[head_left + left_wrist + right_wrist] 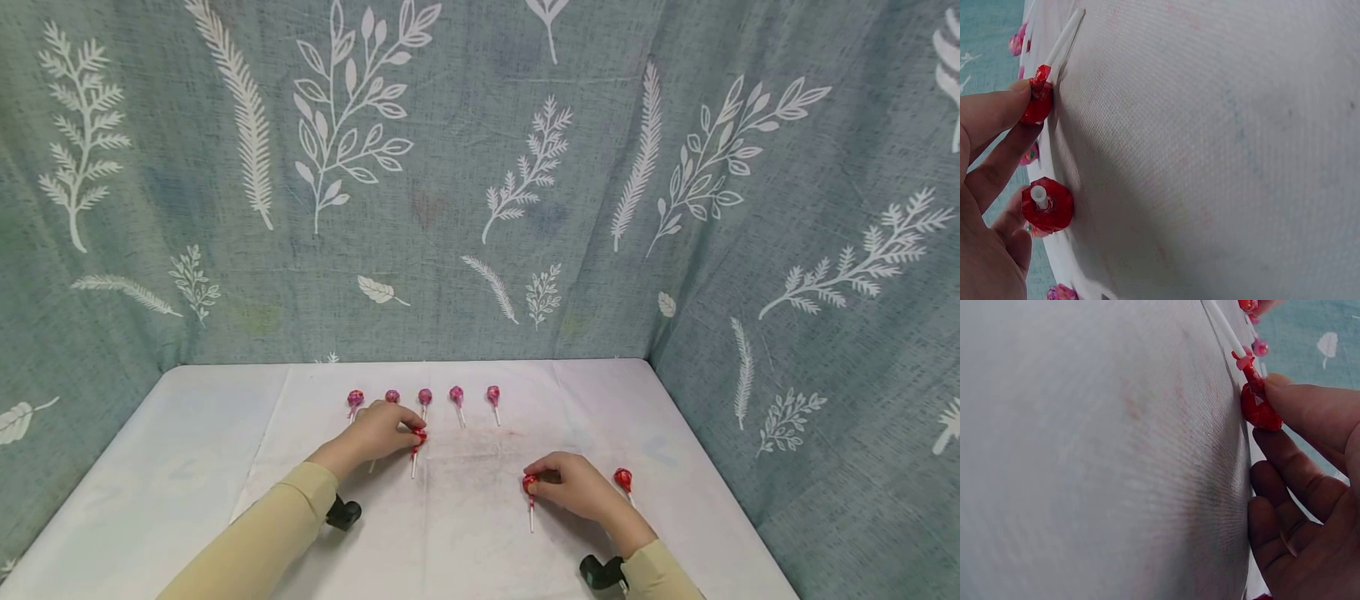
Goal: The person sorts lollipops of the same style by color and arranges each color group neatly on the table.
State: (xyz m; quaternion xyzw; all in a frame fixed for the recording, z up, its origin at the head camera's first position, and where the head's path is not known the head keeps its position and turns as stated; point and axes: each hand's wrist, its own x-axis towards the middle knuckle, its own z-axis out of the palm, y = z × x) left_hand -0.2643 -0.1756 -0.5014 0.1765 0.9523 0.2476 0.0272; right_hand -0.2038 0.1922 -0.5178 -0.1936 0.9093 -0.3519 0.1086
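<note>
My left hand (pixel 381 431) pinches a red-wrapped lollipop (pixel 1037 97) by its head between thumb and fingers, with the white stick pointing toward the table's front. A second red lollipop (pixel 1048 205) is beside the lower fingers of that hand, mostly hidden by it in the head view. Farther right, my right hand (pixel 576 487) pinches another red lollipop (pixel 1259 403) at its wrapped head, close over the cloth. Just beyond the left hand lies a row of several pink lollipops (pixel 457 393), sticks toward the front.
Right of the right hand lies one more red lollipop (pixel 623 479), its stick partly covered. A white cloth (pixel 465 533) covers the table. Green leaf-patterned curtains (pixel 450 208) hang behind it and along both sides. A dark wrist camera is worn at each sleeve.
</note>
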